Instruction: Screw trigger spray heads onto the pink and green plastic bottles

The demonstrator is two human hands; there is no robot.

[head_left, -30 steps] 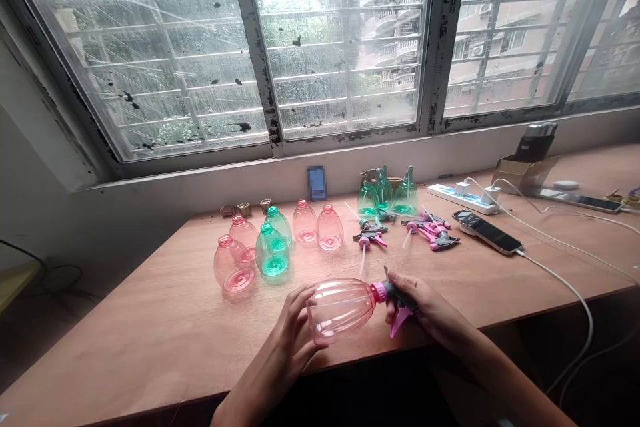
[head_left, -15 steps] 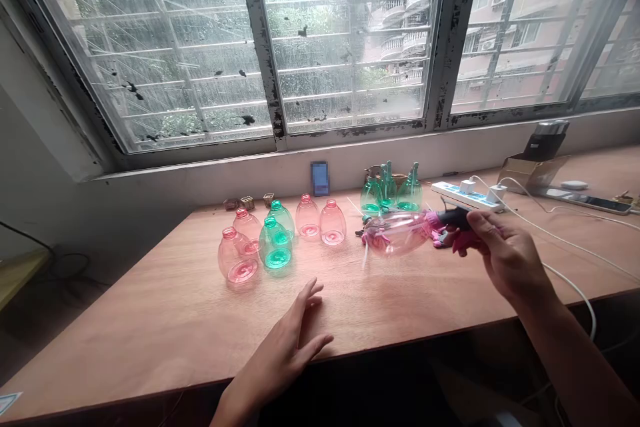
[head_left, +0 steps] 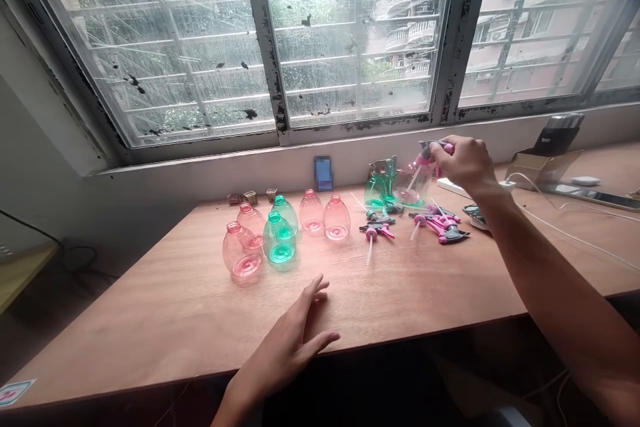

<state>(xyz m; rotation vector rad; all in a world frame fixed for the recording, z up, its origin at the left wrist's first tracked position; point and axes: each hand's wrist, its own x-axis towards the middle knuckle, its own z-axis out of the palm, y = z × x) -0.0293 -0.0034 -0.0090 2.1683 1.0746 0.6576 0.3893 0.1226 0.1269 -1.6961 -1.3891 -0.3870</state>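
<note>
Barred window behind, wooden table running along the wall below it. The person's right hand has its fingers closed round the spray head of a pink spray bottle, near the table's back edge, right of centre. Bottle hangs roughly upright, slightly tilted; gripping by the head probably keeps the base free to stand. Can't tell if the base touches wood. Green spray bottles just beside it, likely grouped as ones with heads on. Left hand is open, fingers spread, nothing held, by the near edge; seems idle. Headless bottles stand left of centre, loose spray heads lie right, seemingly sorted by part.
</note>
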